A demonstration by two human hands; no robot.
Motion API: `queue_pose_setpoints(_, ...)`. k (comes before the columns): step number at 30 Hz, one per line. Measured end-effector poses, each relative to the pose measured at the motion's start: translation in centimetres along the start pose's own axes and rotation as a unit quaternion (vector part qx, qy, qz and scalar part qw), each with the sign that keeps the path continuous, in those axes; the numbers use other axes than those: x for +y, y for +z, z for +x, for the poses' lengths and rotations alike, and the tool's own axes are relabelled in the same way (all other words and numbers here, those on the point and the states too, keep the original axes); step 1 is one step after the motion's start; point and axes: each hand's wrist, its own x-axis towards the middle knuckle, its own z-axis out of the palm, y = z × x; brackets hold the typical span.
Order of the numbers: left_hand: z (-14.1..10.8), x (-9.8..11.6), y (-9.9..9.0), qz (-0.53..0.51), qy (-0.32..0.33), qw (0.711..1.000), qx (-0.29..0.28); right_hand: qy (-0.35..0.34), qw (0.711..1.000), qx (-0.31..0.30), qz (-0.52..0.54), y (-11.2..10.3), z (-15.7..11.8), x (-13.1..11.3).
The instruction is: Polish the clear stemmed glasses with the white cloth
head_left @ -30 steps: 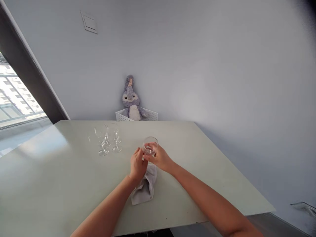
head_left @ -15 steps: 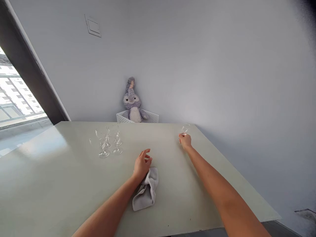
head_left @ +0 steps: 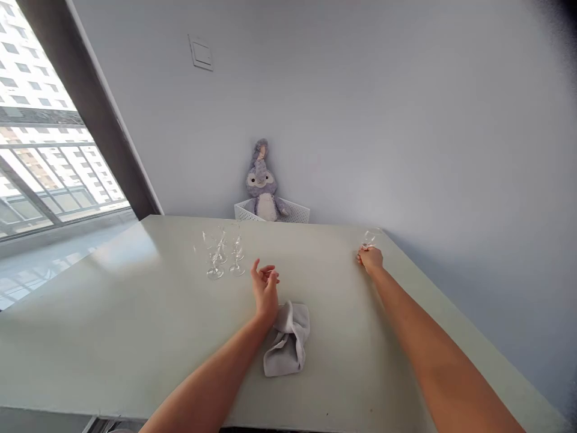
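Meanwhile, right hand (head_left: 370,258) closed round wine glass (head_left: 371,238); left hand (head_left: 265,287) empty, half open, beside grey cloth (head_left: 288,343).

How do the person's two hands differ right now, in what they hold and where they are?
The right hand has a clear glass in its fingers; the left hand holds nothing, its fingers loosely curled. The right hand is out near the table's far right corner, while the left hand is by the grey cloth. Both are bare.
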Motion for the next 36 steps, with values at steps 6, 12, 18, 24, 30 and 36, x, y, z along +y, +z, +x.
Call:
queue_pose_setpoints(6, 2.6, 0.6, -1.4, -0.082, 0.008, 0.984, 0.157, 0.067, 0.997, 0.02, 0.036, -3.6, -2.5, 0.9)
queue_pose_setpoints(12, 4.9, 0.3, -2.9, -0.062, -0.06, 0.974, 0.21, 0.019, 0.991, -0.106, 0.084, -4.0, -10.2, -0.8)
queue_pose_setpoints(18, 5.6, 0.8, -3.6, -0.145, -0.092, 0.977, 0.128, -0.322, 0.848, -0.396, -0.14, -2.2, -24.0, -3.9)
queue_pose_setpoints(24, 6.5, 1.1, -3.9, -0.286, -0.146, 0.946, 0.051, -0.387, 0.826, -0.343, -0.225, -0.4, -27.0, -3.0)
queue_pose_setpoints(30, 6.2, 1.6, -3.4, -0.331, -0.172, 0.927, 0.024, -0.138, 0.91, -0.385, 0.067, -0.1, -23.4, -2.9)
queue_pose_setpoints(36, 2.5, 2.2, -0.9, -0.288, -0.163, 0.934, -0.134, 0.011, 0.926, -0.203, 0.318, -1.0, -20.8, -3.7)
